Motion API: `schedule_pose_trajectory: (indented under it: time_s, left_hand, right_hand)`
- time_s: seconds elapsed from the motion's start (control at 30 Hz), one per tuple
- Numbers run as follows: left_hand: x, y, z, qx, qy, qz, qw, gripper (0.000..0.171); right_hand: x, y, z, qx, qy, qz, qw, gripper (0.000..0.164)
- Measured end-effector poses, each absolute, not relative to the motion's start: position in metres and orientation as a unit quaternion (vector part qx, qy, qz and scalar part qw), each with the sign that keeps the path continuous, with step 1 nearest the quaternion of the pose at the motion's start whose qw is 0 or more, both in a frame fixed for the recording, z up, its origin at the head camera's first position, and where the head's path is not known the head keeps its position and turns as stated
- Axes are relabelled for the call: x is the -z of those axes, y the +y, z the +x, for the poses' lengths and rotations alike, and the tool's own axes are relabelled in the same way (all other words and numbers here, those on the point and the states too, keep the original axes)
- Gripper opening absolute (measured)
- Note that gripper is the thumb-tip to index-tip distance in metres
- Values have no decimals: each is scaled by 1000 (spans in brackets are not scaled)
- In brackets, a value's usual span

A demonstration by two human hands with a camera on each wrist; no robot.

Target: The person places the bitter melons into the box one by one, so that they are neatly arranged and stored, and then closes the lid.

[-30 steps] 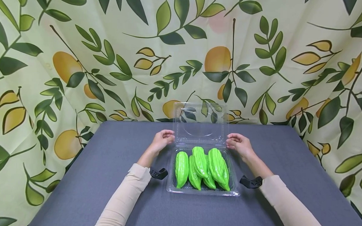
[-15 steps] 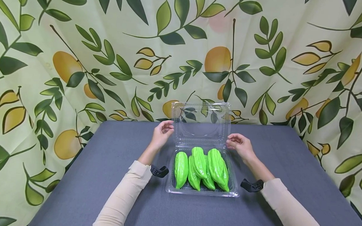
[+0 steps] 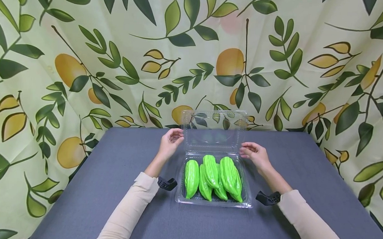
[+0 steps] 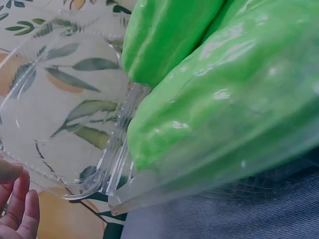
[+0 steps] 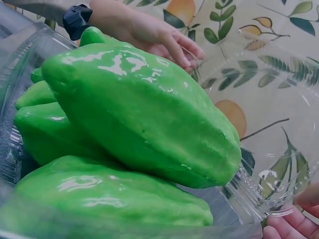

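Note:
A clear plastic clamshell container holds several glossy bright green ridged bitter melons, lying side by side with some stacked on others. Its hinged clear lid is raised at the back. My left hand has thumb and curled fingers at the lid's left edge, also seen in the left wrist view, where the fingers meet the rim. On the opposite side, my right hand pinches low near the hinge, and its fingers sit around the lid's corner in the right wrist view.
Grey cloth covers the table. Behind and at both sides hangs a curtain printed with leaves and orange fruit. Black wrist bands sit beside the container's left and right walls.
My left hand has moved up and back along the lid's edge, with little shift in the last half second. The lid's top has tipped slightly forward. My right hand stays almost in place.

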State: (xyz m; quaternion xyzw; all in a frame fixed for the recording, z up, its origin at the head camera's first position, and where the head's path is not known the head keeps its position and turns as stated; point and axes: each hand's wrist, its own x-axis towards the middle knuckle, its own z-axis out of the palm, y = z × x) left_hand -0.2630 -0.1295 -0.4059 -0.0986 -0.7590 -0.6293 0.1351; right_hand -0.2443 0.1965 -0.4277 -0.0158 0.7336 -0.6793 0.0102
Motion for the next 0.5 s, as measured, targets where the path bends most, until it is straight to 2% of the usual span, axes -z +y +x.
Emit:
schedule_pose_trajectory:
  time_s: [0.5]
  left_hand:
    - [407,-131,-248,625,-756,-128,150,21]
  right_hand:
    - [429,201,-234,695,719,-16,18,39]
